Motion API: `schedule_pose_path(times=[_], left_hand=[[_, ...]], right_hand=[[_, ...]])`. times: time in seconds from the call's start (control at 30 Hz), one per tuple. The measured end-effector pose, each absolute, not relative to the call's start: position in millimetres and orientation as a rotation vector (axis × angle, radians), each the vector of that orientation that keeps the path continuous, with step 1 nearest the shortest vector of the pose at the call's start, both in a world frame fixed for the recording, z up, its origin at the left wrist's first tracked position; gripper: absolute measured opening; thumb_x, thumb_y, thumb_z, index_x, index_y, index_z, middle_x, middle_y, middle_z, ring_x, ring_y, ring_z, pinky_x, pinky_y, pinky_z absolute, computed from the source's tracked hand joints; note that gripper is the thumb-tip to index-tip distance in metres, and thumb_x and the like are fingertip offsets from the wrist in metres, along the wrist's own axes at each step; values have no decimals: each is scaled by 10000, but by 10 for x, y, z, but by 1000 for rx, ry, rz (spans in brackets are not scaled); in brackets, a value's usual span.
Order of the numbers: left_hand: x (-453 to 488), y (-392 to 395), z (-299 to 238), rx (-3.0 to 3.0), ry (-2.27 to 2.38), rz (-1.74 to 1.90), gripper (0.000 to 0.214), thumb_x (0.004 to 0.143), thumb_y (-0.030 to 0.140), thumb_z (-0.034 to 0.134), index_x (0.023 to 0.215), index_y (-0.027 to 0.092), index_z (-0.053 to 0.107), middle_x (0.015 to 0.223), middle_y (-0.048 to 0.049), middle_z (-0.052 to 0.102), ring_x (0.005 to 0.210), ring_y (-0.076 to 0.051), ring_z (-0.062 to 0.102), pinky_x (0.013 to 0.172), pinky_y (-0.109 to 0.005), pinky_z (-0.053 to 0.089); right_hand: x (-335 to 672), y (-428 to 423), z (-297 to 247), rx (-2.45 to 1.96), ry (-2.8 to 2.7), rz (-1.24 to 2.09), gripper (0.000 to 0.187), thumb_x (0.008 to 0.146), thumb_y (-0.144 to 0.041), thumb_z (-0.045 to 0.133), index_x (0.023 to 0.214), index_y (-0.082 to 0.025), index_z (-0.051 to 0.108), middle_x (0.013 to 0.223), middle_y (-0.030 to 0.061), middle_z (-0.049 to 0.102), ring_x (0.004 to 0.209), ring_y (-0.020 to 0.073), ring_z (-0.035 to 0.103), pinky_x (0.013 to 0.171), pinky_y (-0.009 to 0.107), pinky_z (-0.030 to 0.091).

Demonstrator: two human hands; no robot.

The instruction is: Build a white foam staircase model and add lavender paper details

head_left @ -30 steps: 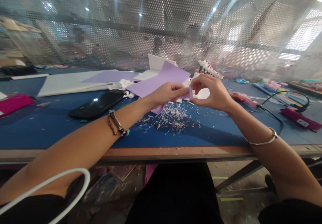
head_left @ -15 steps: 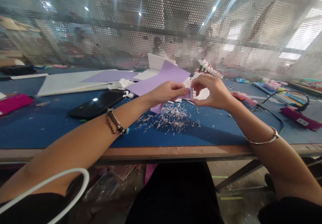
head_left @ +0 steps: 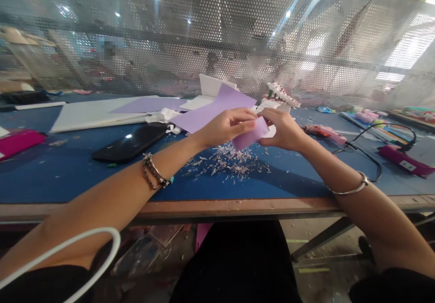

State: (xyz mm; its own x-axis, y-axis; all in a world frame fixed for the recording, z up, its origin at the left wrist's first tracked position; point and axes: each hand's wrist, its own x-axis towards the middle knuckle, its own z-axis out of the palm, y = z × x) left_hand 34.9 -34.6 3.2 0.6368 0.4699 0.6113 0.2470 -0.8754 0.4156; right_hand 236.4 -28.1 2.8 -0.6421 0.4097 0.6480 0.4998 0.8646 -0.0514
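Note:
Both my hands meet above the blue table [head_left: 68,176]. My left hand [head_left: 226,126] pinches a purple foam sheet [head_left: 210,110] that stretches up and back from my fingers. My right hand [head_left: 283,128] is closed on the sheet's near end, a purple flap [head_left: 249,134] folded down between the two hands. A white piece [head_left: 272,133] shows just behind my right fingers. Below the hands lies a pile of pale shavings [head_left: 231,160].
A black phone [head_left: 131,142] lies left of the hands, with white and purple sheets [head_left: 102,110] behind it. A pink object [head_left: 16,142] sits far left. A pink tool [head_left: 324,133], black cable [head_left: 370,158] and a magenta device [head_left: 406,160] lie at right. A perforated screen [head_left: 217,35] backs the table.
My hands have dropped slightly and drawn together. The sheet's near end, a small upright tab before, now shows as a wider flap folded down between my fingers.

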Motion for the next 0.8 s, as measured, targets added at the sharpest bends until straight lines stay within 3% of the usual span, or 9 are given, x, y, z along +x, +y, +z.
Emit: schedule_pose_path(times=[0.1,0.27,0.4,0.53,0.67,0.8], left_hand=[[359,-327,-8,2938,439,1048,262,844,311,456,922,155,651,1048,-96,628,971,-185,545,878,-341,414],[321,-253,-51,3286,305,1026,287,765,154,419,972,168,618,1081,-97,622,968,-205,526,864,-378,417],[325,-241,-68,3474,434,1064,281,768,234,525,1028,150,593,1156,-133,566,974,-221,535,811,-351,431],[359,-263,-72,3424,686,1146,246,853,222,443,1050,161,576,1038,-88,610,886,-169,562,745,-290,433],[380,-261,-95,3400,625,1133,204,850,183,433,972,147,592,983,-79,628,870,-162,568,750,-277,434],[403,-293,-149,3291,623,1105,311,779,350,581,1016,150,574,962,-78,642,835,-172,595,686,-254,443]], right_hand=[[2334,-286,-4,-656,-2321,-93,277,612,-281,658,843,-170,553,794,24,582,728,133,517,669,276,424],[2315,-326,12,-632,-2262,13,335,573,-248,678,876,-168,563,849,32,601,775,148,538,716,285,424],[2300,-374,40,-594,-2233,49,328,583,-245,680,879,-167,562,843,31,597,780,155,539,720,291,418],[2285,-390,46,-554,-2239,83,313,596,-251,667,883,-180,564,875,33,599,839,173,537,779,319,409],[2290,-355,19,-558,-2244,127,300,591,-261,649,867,-179,568,859,29,597,831,170,529,784,322,406],[2269,-342,-37,-589,-2222,260,304,596,-264,644,876,-171,570,847,22,594,795,148,524,742,302,417]])
